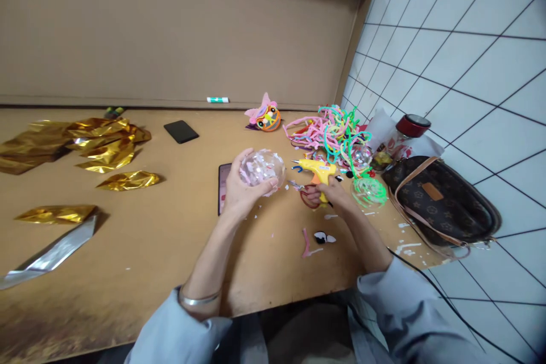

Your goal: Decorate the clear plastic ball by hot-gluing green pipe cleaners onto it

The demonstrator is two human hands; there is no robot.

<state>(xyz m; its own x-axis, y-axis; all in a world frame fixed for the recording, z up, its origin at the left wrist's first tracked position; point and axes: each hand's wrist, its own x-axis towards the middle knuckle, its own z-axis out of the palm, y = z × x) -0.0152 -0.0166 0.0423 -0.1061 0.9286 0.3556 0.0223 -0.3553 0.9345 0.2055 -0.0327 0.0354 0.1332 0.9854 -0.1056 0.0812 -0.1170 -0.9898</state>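
Clear plastic ball (265, 169) sits mid-frame, left hand (240, 189) curled round it with thumb on the near side; yellow glue gun (319, 169) is just right, barrel running left-right, nozzle facing the ball but apart, right hand (336, 195) wrapping its grip, forearm angled from lower right.

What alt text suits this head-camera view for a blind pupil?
A person's left hand holds a clear, rounded plastic shell, and the right hand grips a yellow glue gun, above a brown tabletop. A pink-and-green tangle of fuzzy stems lies beyond the gun; shiny gold foil lies at left.
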